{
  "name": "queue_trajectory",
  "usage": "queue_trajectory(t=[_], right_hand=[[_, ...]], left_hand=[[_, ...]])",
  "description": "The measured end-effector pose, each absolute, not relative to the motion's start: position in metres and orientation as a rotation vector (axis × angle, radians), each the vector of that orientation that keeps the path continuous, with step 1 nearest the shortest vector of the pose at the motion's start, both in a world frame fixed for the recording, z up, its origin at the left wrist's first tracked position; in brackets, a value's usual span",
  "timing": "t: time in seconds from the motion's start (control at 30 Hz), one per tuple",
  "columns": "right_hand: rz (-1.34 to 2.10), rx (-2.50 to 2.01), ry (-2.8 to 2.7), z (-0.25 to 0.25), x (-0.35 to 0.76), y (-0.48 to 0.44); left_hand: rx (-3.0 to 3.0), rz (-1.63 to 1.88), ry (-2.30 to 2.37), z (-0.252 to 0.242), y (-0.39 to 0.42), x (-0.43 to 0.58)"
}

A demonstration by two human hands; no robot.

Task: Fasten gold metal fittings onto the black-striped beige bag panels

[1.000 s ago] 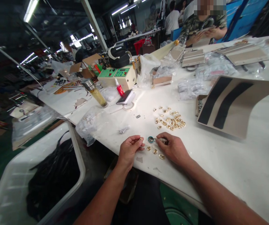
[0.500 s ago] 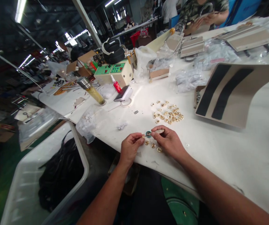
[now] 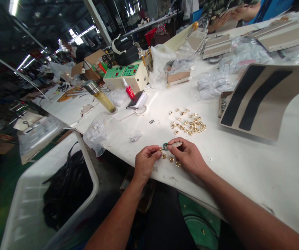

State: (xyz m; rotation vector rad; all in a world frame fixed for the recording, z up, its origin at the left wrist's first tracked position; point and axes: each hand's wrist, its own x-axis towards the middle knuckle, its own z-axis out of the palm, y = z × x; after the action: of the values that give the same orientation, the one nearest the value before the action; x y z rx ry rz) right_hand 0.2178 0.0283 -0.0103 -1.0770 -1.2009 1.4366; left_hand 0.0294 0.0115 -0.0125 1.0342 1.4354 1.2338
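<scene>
My left hand (image 3: 145, 162) pinches a small gold metal ring at its fingertips, near the front edge of the white table (image 3: 256, 166). My right hand (image 3: 187, 154) is closed on a thin pale stick whose tip reaches a small teal round cap (image 3: 165, 146) between the two hands. Three loose gold rings (image 3: 170, 159) lie on the table just below the fingers. A pile of several gold rings (image 3: 189, 125) lies a little farther back.
A tan board with two black stripes (image 3: 258, 100) lies at the right. A bottle of yellow liquid (image 3: 101, 97), a red-capped glue bottle (image 3: 128, 91), a green-faced machine (image 3: 126, 74) and plastic bags sit behind. A white bin holding black material (image 3: 61, 194) stands at the left. Another person sits at the far end.
Both hands have drawn closer together around the teal cap; the stick's tip now meets the ring held by my left hand. The view has tilted slightly.
</scene>
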Motion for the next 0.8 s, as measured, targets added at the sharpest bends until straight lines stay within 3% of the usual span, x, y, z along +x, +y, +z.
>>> queue_trajectory(t=[0.6,0.8], right_hand=[[1.471,-1.126,-1.210,-0.0121,0.2181,0.0302],[1.129,-1.398,-1.444,-0.0091,0.2231,0.0337]], left_hand=[[1.063,1.241,1.463,-0.0174,0.0107,0.0289],[1.114,1.244,1.513,-0.0203,0.0095,0.0303]])
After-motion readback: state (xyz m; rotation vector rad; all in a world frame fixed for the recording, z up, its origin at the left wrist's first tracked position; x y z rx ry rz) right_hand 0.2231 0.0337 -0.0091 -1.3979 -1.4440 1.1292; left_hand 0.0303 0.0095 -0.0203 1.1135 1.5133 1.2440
